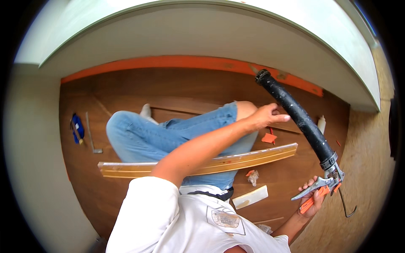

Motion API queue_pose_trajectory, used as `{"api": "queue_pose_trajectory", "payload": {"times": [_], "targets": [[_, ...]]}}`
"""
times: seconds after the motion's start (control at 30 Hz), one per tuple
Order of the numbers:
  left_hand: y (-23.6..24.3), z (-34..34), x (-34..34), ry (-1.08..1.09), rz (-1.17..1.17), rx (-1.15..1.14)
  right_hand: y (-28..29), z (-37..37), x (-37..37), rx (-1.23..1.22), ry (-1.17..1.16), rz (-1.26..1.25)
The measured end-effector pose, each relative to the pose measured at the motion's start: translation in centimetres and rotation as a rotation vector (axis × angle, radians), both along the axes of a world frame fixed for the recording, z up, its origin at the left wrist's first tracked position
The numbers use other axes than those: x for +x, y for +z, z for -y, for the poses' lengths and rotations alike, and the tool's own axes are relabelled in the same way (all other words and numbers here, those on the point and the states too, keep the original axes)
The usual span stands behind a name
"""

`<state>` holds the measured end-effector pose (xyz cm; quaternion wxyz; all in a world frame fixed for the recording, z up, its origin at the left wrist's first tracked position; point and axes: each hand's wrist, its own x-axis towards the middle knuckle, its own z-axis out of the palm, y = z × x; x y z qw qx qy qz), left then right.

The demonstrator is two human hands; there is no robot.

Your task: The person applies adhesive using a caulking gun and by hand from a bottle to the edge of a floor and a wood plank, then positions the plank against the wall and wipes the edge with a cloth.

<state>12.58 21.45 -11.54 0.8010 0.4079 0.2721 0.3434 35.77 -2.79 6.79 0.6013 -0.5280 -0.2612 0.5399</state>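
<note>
A long black caulking gun [298, 116] slants across my right side, its nozzle end up by the orange strip. My right hand [310, 198] grips its orange handle, below the grey metal trigger. My left hand [270, 117] is beside the barrel, fingers loosely bent and apart; the thumb tip is at the barrel's edge, and I cannot tell if it touches. Across my lap lies a long gold-brown trim strip [236, 161] with a whitish upper edge, partly covered by my left arm.
An orange band [168, 62] runs along the base of the pale panel [202, 36] ahead. On the brown floor lie a metal square [90, 135], a blue item [77, 127], an orange scraper-like piece [268, 138], a white block [250, 197], crumpled plastic [253, 178] and a white tube [322, 124].
</note>
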Motion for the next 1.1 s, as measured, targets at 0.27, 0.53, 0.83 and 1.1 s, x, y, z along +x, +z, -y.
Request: {"api": "queue_pose_trajectory", "payload": {"times": [0.27, 0.53, 0.83, 1.1], "targets": [[6.7, 2.5, -10.5, 0.502, 0.397, -0.313, -3.7, -3.7, -9.2, 0.113, 0.335, -0.182], [10.0, 5.8, -23.4, 0.827, 0.342, -0.197, -3.6, -6.0, -20.4, 0.049, 0.378, -0.429], [15.7, 10.5, -37.5, 1.308, 0.346, 0.001, -2.6, -4.5, -35.3, 0.103, 0.697, -0.485], [30.3, 17.7, -43.9, 1.704, -0.033, 0.237, 7.5, 0.4, -38.1, -0.121, 1.026, -0.735]]}}
